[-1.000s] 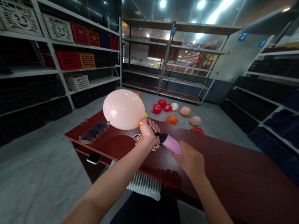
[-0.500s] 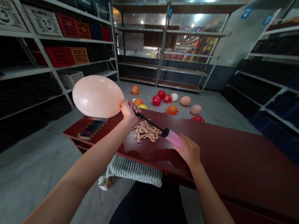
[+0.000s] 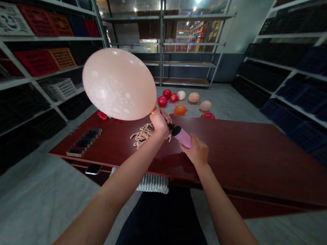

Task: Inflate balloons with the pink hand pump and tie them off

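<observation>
A large peach balloon [image 3: 119, 84] bulges out to the left of my left hand [image 3: 160, 120]. The fingers of that hand are closed round the balloon's neck, at the black nozzle end of a hand pump; the join between neck and nozzle is hidden. My right hand [image 3: 196, 150] is wrapped round the pink barrel of the balloon pump [image 3: 183, 136]. Little of the black rod shows between the two hands. Beneath my left hand and wrist, a heap of beige, string-like uninflated balloons [image 3: 142, 135] lies on the dark red table [image 3: 245, 155], partly covered by my forearm.
A pixelated flat object [image 3: 85, 142] lies at the table's left end, and a phone-like item [image 3: 93, 169] sits below the edge. Inflated balloons [image 3: 180, 110] rest on the floor beyond. Shelving with crates [image 3: 34, 60] stands left, with more racks behind and right.
The balloon has grown larger. My hands have come closer together, the pump's rod sliding into the barrel. The camera view has shifted, showing more of the table's left end.
</observation>
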Available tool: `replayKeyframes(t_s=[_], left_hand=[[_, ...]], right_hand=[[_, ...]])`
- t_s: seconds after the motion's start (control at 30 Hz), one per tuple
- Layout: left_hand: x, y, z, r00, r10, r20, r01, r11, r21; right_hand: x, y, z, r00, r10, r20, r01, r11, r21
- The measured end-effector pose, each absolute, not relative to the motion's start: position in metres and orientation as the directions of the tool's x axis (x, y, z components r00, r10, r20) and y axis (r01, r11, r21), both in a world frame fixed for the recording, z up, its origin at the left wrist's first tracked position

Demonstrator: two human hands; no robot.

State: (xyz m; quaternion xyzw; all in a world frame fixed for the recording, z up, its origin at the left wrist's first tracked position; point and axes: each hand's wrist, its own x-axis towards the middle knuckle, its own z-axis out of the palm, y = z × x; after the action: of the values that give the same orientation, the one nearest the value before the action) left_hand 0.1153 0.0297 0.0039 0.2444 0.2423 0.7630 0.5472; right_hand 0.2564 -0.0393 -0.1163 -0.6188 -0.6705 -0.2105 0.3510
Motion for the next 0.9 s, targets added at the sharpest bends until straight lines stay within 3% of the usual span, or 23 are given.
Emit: replayKeyframes(t_s=[0.2, 0.57, 0.77, 0.9], left_hand=[[0.113, 0.03, -0.016, -0.28, 0.959, -0.04, -0.751, -0.193, 0.632], [0.013, 0.032, 0.032, -0.367, 0.93, -0.031, -0.715, -0.261, 0.649], [-0.004, 0.028, 0.064, -0.373, 0.928, 0.03, -0.671, -0.291, 0.682], [0.023, 0.022, 0.083, -0.309, 0.934, 0.182, -0.67, -0.349, 0.656]], right_hand=[[0.251, -0.041, -0.115, -0.051, 0.716, 0.696, 0.984, 0.156, -0.088], [0.248, -0.047, -0.108, -0.147, 0.699, 0.7, 0.967, 0.251, -0.048], [0.245, -0.045, -0.108, -0.137, 0.711, 0.69, 0.96, 0.268, -0.085], [0.249, -0.044, -0.111, -0.08, 0.685, 0.724, 0.956, 0.257, -0.138]])
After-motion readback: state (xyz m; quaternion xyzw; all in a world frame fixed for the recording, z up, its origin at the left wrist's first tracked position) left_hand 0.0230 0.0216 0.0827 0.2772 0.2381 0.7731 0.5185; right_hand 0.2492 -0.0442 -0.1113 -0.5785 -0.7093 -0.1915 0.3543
